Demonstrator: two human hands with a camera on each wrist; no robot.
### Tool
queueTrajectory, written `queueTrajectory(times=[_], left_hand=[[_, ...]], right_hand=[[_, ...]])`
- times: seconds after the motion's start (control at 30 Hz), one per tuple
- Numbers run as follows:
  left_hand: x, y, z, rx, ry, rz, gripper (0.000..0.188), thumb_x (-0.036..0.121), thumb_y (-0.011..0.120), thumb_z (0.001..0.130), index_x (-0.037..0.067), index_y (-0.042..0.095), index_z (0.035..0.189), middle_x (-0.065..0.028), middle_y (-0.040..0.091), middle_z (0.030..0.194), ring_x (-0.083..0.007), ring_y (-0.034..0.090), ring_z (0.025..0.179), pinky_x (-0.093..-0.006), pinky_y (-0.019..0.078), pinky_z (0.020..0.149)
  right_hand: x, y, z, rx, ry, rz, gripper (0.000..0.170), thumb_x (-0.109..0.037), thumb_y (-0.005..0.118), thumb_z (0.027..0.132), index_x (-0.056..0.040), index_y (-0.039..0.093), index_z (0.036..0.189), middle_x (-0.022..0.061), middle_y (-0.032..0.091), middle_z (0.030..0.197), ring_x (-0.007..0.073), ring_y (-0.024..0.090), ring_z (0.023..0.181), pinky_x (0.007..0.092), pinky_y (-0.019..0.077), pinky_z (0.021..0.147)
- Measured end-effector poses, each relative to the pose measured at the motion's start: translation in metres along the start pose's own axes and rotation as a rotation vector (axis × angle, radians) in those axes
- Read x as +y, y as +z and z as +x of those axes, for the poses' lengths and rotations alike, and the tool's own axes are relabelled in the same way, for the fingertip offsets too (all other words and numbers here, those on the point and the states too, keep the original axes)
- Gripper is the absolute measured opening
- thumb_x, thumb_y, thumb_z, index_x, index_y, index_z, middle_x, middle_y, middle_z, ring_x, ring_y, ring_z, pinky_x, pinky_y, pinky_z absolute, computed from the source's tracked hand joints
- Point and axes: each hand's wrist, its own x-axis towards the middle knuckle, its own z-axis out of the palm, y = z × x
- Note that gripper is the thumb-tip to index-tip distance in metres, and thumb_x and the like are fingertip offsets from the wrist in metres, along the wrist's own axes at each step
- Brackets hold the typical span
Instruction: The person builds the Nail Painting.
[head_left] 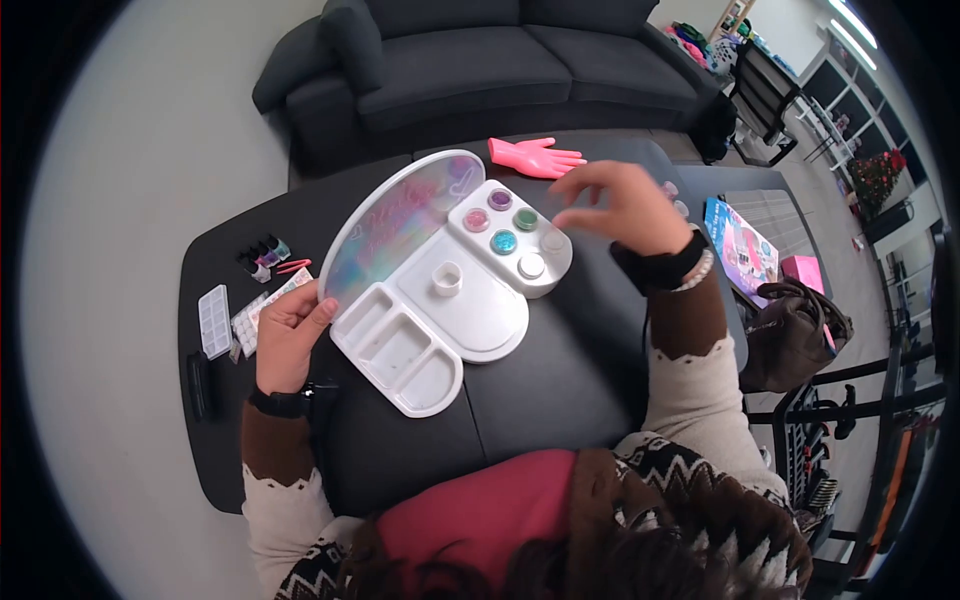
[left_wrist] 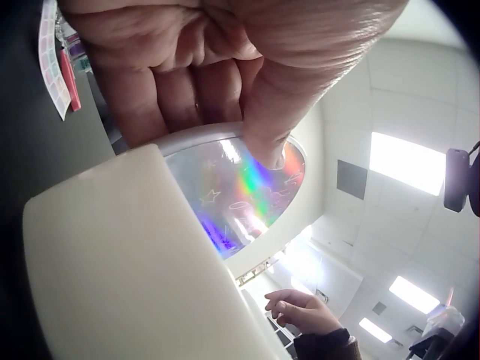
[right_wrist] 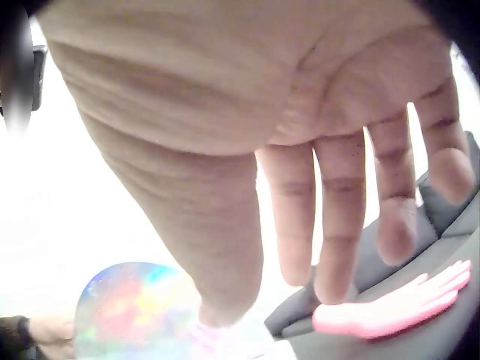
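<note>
A white plastic play vanity (head_left: 512, 347) stands on the black table, with a shiny rainbow panel (head_left: 395, 215) upright at its back. My left hand (head_left: 284, 340) grips the panel's left edge, thumb (left_wrist: 274, 142) on the front face and fingers behind. Raised beside the vanity's right end, my right hand (head_left: 632, 208) holds nothing, its fingers extended in the right wrist view. Nearest it are small glitter pots, among them a green pot (head_left: 525, 218), a purple pot (head_left: 500, 199), a pink pot (head_left: 476, 220) and a teal pot (head_left: 504, 242). A white cup (head_left: 447, 279) sits mid-base.
Behind the vanity lies a pink plastic hand (head_left: 535, 158). Polish bottles (head_left: 262, 255), red tweezers (head_left: 294, 266) and a white compartment tray (head_left: 214, 322) are at the left. A colourful box (head_left: 740, 240) and a brown bag (head_left: 800, 335) are at the right, a grey sofa (head_left: 470, 70) beyond.
</note>
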Motion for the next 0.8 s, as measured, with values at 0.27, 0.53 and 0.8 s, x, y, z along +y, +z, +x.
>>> queueTrajectory(times=[0.27, 0.53, 0.8], left_hand=[[0.017, -0.007, 0.000, 0.016, -0.013, -0.014, 0.043, 0.004, 0.069, 0.107, -0.005, 0.063, 0.149, -0.0118, 0.074, 0.137, -0.0138, 0.070, 0.124, -0.0273, 0.0532, 0.108], [0.041, -0.020, -0.011, 0.168, -0.322, 0.369, 0.037, 0.020, 0.081, 0.101, 0.000, 0.074, 0.131, -0.0086, 0.080, 0.113, -0.0114, 0.074, 0.097, -0.0247, 0.0591, 0.079], [0.040, -0.019, -0.018, 0.063, -0.407, 0.371, 0.040, 0.039, 0.073, 0.108, 0.001, 0.078, 0.117, -0.0063, 0.079, 0.101, -0.0116, 0.074, 0.089, -0.0264, 0.0592, 0.079]], right_hand=[[0.046, 0.022, -0.036, 0.198, 0.209, 0.368, 0.027, -0.015, 0.079, 0.101, -0.0045, 0.077, 0.125, -0.0006, 0.077, 0.121, 0.0062, 0.064, 0.101, 0.0253, 0.0533, 0.082], [0.034, 0.046, -0.036, -0.030, 0.277, 0.730, 0.043, -0.022, 0.077, 0.104, -0.0062, 0.067, 0.142, 0.0035, 0.070, 0.139, 0.0093, 0.068, 0.106, 0.0272, 0.0543, 0.089], [0.032, 0.052, -0.039, -0.111, 0.323, 0.667, 0.043, -0.022, 0.077, 0.104, -0.0024, 0.067, 0.141, 0.0051, 0.073, 0.117, 0.0060, 0.066, 0.085, 0.0216, 0.0526, 0.073]])
